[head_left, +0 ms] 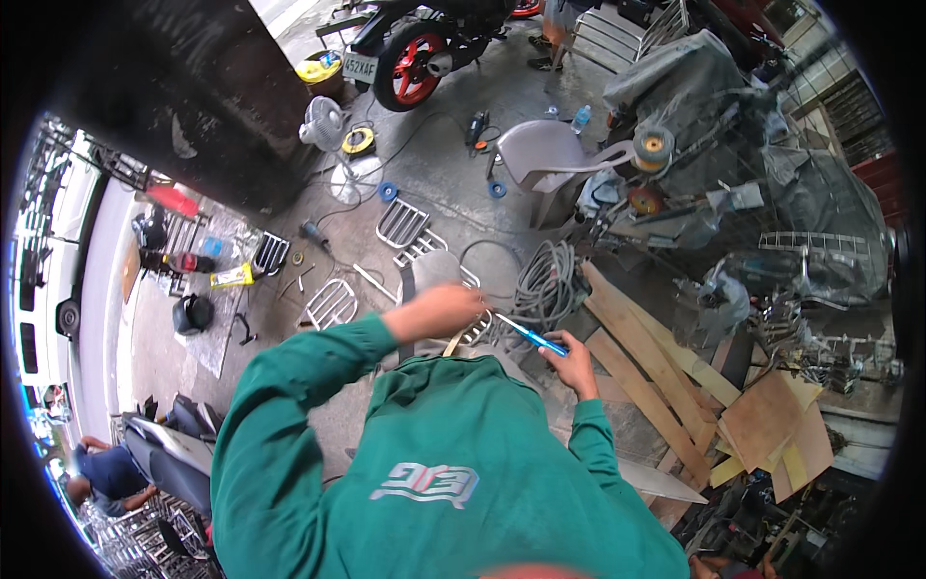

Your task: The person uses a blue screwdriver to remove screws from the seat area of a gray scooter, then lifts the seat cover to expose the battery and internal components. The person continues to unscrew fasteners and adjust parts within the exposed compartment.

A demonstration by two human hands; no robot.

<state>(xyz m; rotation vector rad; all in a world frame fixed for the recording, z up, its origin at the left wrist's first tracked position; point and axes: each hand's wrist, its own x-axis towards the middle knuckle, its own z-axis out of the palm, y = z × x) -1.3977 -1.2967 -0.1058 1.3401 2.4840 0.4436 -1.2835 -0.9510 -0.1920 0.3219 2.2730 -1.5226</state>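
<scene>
In front of my green-sleeved torso, my right hand (572,364) is wrapped round the blue handle of a screwdriver (535,338). Its pale shaft points up and left, toward the fingers of my left hand (446,311). Those fingers are pinched together close to the tip; what they hold is too small to make out. Beneath the left hand, partly hidden by it, is a small metal rack (475,331) of parallel bars. A narrow yellowish strip (451,345) shows just below the left wrist.
More metal racks (403,224) lie on the concrete floor ahead. A coiled grey hose (552,285) and wooden planks (648,362) lie to the right. Farther off are a plastic chair (550,154), a fan (323,124) and a motorcycle (410,68). A person's legs (558,29) show behind.
</scene>
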